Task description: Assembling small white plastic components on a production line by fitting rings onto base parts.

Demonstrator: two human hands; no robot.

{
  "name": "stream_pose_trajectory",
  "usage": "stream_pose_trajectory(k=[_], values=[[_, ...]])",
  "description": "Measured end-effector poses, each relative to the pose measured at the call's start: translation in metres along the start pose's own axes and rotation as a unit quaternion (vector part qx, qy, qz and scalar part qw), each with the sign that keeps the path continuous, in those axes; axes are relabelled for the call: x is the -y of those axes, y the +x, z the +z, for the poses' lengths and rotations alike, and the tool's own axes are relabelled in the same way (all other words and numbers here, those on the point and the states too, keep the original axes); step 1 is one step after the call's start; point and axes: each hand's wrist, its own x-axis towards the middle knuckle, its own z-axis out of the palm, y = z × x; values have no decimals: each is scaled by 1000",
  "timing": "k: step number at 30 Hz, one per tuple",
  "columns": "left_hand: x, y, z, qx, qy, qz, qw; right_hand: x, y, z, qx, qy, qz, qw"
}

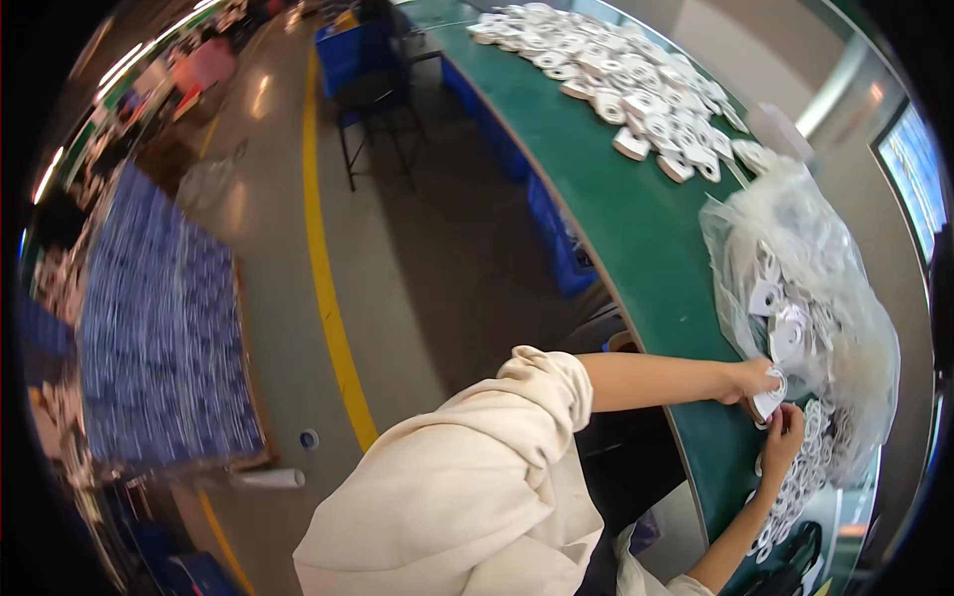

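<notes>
One heap of small white ring-shaped pieces (785, 507) lay nearest, beside the bare right hand (781, 447), its fingers bent; whether they gripped anything, I couldn't tell. Just beyond, the bare left hand (752, 379) pinched a white, rounded part (769, 400) above the long green table (646, 248). The step seemed to be two-handed handling of that part; the next move likely called for a steady left pinch and careful right fingertips. Farther lay a clear plastic bag (795, 204) holding white parts (788, 333), then a loose white pile (641, 89).
</notes>
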Motion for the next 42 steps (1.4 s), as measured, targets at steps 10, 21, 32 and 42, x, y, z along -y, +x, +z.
stream_pose_trajectory(k=[10,21,32,42], values=[[-16,-11,-7,21,-110,-54,992,-36,7,0,-173,113,88,974],[-13,-3,9,-52,0,-53,997,-5,4,2,-124,268,-4,956],[-46,-5,25,-113,117,10,987,54,8,-9,-112,477,267,830],[-48,-16,17,15,52,-75,996,48,10,-9,-144,320,211,912]])
